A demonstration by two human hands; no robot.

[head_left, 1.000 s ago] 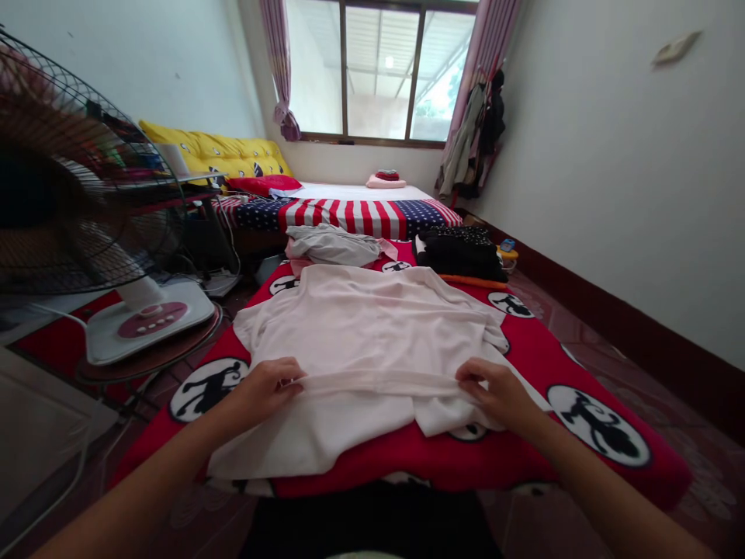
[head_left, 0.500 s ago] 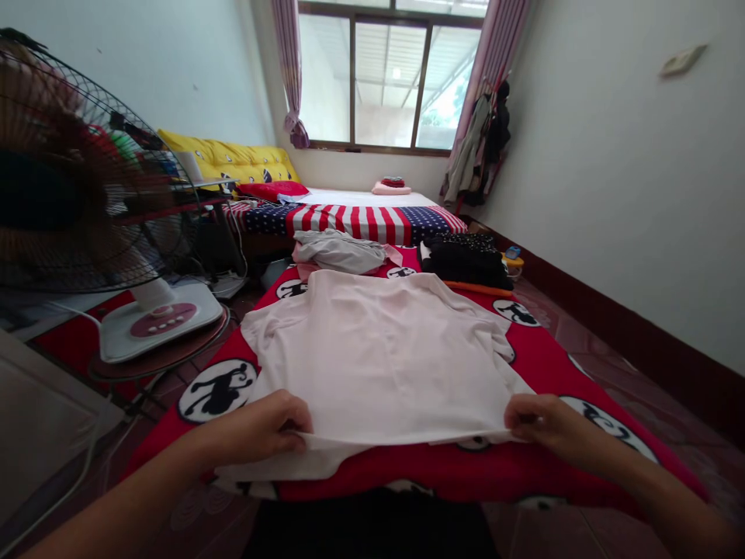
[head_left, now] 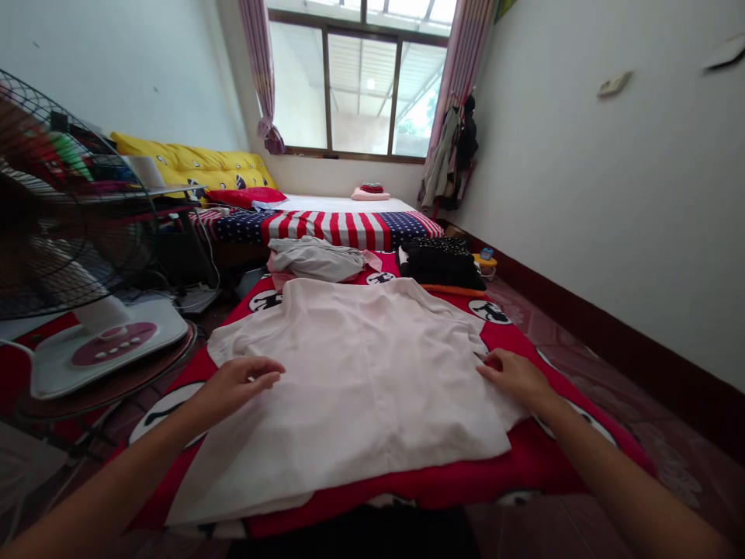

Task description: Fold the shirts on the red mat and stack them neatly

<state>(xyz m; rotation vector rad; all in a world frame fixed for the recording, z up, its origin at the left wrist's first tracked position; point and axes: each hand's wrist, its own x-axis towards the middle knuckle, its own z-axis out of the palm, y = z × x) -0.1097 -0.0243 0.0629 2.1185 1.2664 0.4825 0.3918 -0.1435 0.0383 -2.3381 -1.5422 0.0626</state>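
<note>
A white short-sleeved shirt (head_left: 349,388) lies spread out, its hem towards me and a few soft wrinkles across it. It rests on a red cover (head_left: 454,485) printed with black figures in white circles. My left hand (head_left: 247,380) is over the shirt's left side below the sleeve, thumb and fingers apart, holding nothing. On the opposite side, my right hand (head_left: 515,379) is at the shirt's edge beside the right sleeve. Its thumb and forefinger are slightly apart, with no cloth visibly gripped between them.
Behind the shirt lie a heap of grey and pink clothes (head_left: 317,258) and a stack of black clothes (head_left: 442,264). A fan (head_left: 110,334) stands on a round stool at left. Farther back is a bed with a striped and starred cover (head_left: 331,227); a wall runs along the right.
Both hands have let go of the shirt's hem and moved up along its sides. The hem now lies flat, closer to me. The view has turned slightly right.
</note>
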